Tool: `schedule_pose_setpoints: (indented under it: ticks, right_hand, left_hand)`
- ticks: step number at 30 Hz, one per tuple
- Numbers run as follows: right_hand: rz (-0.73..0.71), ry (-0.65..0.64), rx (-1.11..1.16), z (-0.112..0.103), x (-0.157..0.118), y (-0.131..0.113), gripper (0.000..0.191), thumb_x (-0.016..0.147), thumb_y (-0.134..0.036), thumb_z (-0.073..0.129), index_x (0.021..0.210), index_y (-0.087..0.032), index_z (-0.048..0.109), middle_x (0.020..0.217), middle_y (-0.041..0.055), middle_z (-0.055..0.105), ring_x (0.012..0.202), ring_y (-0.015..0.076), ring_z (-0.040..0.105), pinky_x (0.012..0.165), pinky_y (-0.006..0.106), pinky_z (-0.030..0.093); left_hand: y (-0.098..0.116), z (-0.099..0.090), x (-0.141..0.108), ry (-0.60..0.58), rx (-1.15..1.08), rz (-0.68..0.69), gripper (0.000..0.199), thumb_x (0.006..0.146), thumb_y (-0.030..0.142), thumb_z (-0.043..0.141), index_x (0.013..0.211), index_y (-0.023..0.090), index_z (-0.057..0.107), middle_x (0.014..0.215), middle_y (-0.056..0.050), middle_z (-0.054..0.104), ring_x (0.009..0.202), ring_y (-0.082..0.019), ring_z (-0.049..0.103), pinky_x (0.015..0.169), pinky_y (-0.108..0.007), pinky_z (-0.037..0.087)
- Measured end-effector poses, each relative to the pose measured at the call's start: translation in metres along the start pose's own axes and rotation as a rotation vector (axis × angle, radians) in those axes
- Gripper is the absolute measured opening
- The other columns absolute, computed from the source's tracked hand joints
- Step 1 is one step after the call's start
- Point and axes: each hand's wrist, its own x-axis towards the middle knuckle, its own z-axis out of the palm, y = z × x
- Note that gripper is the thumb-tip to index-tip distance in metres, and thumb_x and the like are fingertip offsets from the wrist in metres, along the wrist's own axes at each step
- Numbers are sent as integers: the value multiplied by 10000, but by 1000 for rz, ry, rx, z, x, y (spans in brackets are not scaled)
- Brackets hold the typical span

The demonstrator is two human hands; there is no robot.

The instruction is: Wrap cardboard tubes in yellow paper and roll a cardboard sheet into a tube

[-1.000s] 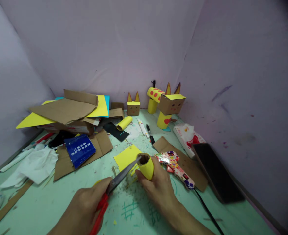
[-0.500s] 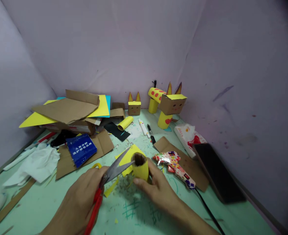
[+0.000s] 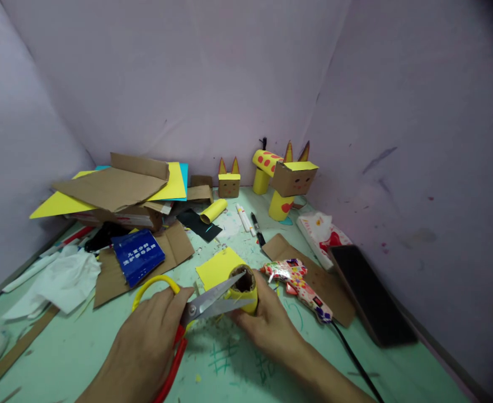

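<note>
My left hand [image 3: 145, 336] is closed on a pair of scissors [image 3: 204, 305] with one yellow and one red handle loop. Their blades are apart and point right, lying across the near side of a short yellow paper-covered cardboard tube [image 3: 251, 291]. My right hand [image 3: 267, 313] grips this tube from the right, its hollow brown end facing up. Whether the blades touch the tube I cannot tell. Behind it lies a yellow paper piece [image 3: 216, 267] on the table, and small yellow scraps lie below the blades.
A patterned glue gun [image 3: 299, 285] with a black cord lies on cardboard at right, beside a phone [image 3: 372, 296]. Markers [image 3: 244, 218], another yellow tube [image 3: 214, 211] and a spotted cardboard animal [image 3: 294, 178] are farther back. Cardboard sheets [image 3: 112, 187], a blue packet [image 3: 137, 256] and tissue [image 3: 64, 277] fill the left.
The scissors have swung lower and their blades moved right, from the tube's rim to across its near side. The right hand's thumb has slipped lower, and the tube has shifted slightly right.
</note>
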Motion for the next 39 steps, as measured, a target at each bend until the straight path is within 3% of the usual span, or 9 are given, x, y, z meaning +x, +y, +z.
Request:
schedule_pose_setpoints:
  ticks: [8,15,28,39]
  right_hand:
    - [-97,-117,-74,0,-5,5,326,720,-24,541,989,-206,509,986,18,579,874,172,554,762,287,449]
    - [-170,-116,-99,0,-5,6,337,720,-12,530,980,-224,499,961,14,547,854,172,540,756,290,453]
    - [-122,-99,-94,0,-6,8,418,703,-1,538,1051,-229,498,1005,25,564,911,195,562,808,329,462]
    - [-93,-46,-210,-2,-5,11,387,710,-87,559,1072,-205,489,1055,64,579,958,236,553,839,382,438]
  left_hand:
    - [9,-9,4,-12,77,29,410,832,40,333,1220,161,386,959,-104,585,784,-237,584,678,-372,484]
    - [13,-18,7,-34,131,62,342,854,72,336,1173,172,411,924,-93,613,773,-222,592,674,-341,472]
    - [3,-7,-2,0,-63,99,391,819,77,351,1186,187,426,819,-42,623,673,-186,616,576,-291,489]
    - [1,-9,-5,6,-99,97,420,821,97,350,1222,213,396,796,-25,653,654,-174,646,566,-261,507]
